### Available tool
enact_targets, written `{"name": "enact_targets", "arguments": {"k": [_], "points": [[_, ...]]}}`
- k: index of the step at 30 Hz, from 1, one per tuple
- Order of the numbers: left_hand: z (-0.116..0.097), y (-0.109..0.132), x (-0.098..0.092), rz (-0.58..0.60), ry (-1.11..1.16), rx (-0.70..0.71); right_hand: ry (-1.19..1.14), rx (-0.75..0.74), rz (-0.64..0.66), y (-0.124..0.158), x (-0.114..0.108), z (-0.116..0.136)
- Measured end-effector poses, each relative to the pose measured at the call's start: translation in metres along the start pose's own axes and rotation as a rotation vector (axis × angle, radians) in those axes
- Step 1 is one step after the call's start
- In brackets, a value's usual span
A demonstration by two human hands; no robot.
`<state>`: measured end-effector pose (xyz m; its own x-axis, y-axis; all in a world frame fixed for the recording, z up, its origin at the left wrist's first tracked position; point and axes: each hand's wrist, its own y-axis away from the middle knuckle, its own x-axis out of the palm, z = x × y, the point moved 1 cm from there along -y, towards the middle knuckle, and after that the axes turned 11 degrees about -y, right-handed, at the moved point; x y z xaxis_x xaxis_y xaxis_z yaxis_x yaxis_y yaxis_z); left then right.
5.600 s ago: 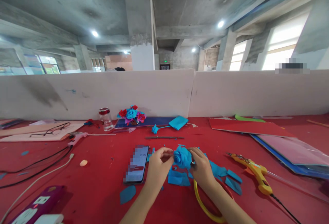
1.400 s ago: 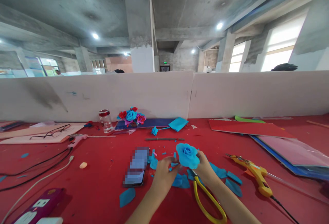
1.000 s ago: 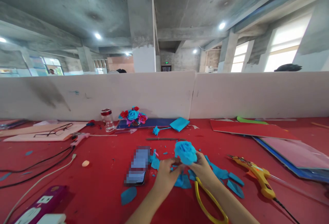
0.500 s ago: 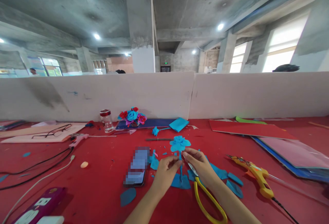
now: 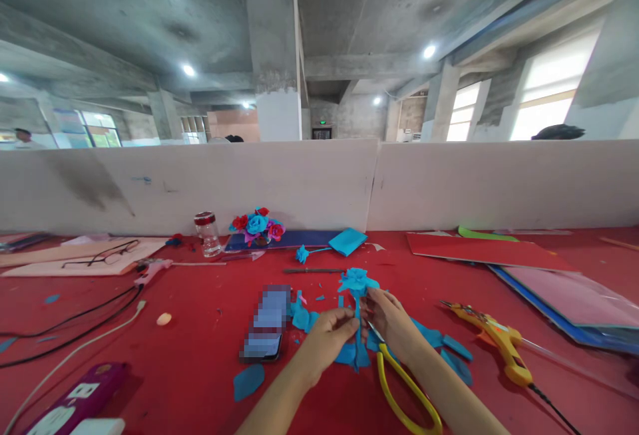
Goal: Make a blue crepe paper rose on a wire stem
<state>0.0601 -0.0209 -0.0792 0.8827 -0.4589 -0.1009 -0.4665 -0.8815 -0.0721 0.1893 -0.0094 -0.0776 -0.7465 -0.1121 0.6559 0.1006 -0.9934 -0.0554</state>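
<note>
A blue paper flower [image 5: 358, 280] stands upright on a thin blue stem in front of me. My left hand [image 5: 329, 342] pinches the stem below the bloom, thumb and forefinger closed. Just under the petals, my right hand [image 5: 394, 322] has its fingers closed at the top of the stem, partly hidden behind it. Yellow-handled scissors [image 5: 399, 388] lie beneath my right hand, blades partly covered. Blue paper scraps [image 5: 344, 354] are spread under and around both hands.
A phone [image 5: 267, 322] lies left of my hands; a yellow glue gun [image 5: 499, 342] lies to the right. Behind are a small bouquet [image 5: 257, 225], a glass jar [image 5: 207, 235] and a blue folded sheet [image 5: 348, 242]. A white partition [image 5: 274, 182] borders the red table.
The flower has shifted slightly right and down, with both hands following it. The bloom appears turned and tipped a little. My hands stay at its stem.
</note>
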Motion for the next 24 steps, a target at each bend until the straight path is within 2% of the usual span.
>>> {"name": "enact_targets", "arguments": {"k": [3,8,12,15,18,20,24], "points": [[0.000,0.001,0.001,0.032,0.033,-0.033,-0.002,0.055,0.055,0.000,0.001,0.000],[-0.004,0.003,0.003,0.025,0.042,-0.022,0.011,-0.016,0.052,-0.001,-0.004,-0.002],[0.000,0.000,0.002,-0.004,0.012,0.003,0.051,0.004,0.083,-0.001,-0.003,-0.003],[0.011,-0.006,-0.004,-0.160,-0.143,0.067,-0.012,-0.009,0.054,-0.003,-0.003,-0.001],[0.020,-0.009,-0.012,-0.303,-0.433,0.202,-0.051,0.055,0.092,-0.004,-0.005,0.001],[0.021,-0.009,-0.016,-0.345,-0.596,0.284,0.004,0.102,0.100,-0.004,-0.007,0.000],[0.020,-0.004,-0.023,-0.387,-0.741,0.363,0.169,-0.007,-0.006,-0.001,-0.008,-0.001]]}}
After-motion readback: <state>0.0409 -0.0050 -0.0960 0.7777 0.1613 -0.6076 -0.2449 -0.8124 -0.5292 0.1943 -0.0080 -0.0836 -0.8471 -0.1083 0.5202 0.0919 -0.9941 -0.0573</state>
